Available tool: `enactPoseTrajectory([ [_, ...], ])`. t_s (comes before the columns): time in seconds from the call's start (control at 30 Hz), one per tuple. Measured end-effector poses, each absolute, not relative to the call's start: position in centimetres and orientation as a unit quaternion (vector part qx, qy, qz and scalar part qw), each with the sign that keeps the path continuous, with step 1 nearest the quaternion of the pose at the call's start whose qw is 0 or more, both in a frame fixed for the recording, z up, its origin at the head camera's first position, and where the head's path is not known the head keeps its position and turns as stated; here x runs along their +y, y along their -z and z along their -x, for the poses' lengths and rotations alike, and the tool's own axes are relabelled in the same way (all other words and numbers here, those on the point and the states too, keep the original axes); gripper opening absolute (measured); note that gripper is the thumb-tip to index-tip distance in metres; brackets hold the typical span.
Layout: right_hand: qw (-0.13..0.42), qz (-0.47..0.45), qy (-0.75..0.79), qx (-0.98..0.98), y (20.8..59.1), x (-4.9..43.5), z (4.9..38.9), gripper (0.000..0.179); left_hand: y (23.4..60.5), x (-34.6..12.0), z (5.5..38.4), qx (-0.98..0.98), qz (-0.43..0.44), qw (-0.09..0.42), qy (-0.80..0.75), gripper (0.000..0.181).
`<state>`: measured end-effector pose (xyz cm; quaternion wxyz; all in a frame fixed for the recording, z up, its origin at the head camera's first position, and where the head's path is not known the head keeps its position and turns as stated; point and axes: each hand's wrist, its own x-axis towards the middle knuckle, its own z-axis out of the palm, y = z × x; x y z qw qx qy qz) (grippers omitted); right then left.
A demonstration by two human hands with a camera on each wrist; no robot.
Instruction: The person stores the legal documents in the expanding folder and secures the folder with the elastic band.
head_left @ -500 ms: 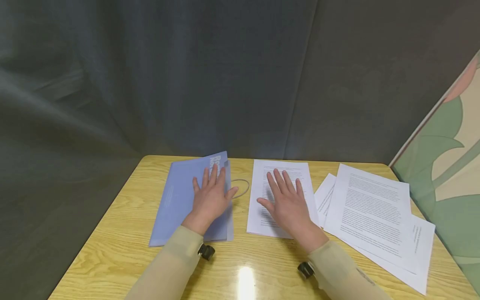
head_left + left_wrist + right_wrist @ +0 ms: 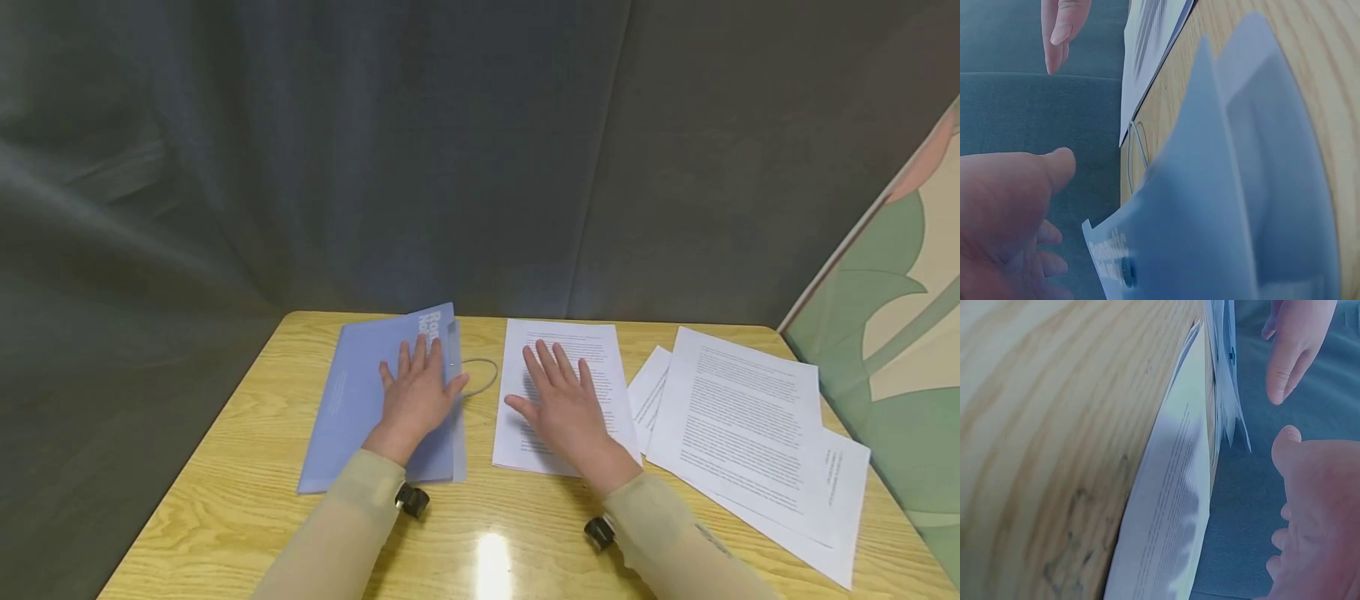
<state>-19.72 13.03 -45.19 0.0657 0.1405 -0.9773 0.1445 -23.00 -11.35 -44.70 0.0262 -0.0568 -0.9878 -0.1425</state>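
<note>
My left hand hovers with fingers spread above a blue plastic folder on the left of the table. In the left wrist view a gap shows between that hand and the folder, whose cover stands slightly raised. A thin elastic loop sticks out from the folder's right edge. Over a stack of printed paper in the middle, my right hand is held flat, fingers apart. The right wrist view shows it off the stack, its shadow falling on the top sheet. Neither hand holds anything.
Overlapping loose printed sheets lie at the right of the wooden table. A dark curtain hangs behind the table's far edge. On the right stands a panel with a leaf pattern.
My right hand has shifted a little to the left over the paper stack. The left hand has drawn back slightly toward me. Folder and papers lie as before.
</note>
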Motion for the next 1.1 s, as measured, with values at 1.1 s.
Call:
enactPoseTrajectory([
  [1.1,0.008,-0.169,-0.129,-0.977,46.8,10.3,21.7,0.083,45.9,-11.1,24.1,-0.987,0.021,-0.033,0.156,0.089],
])
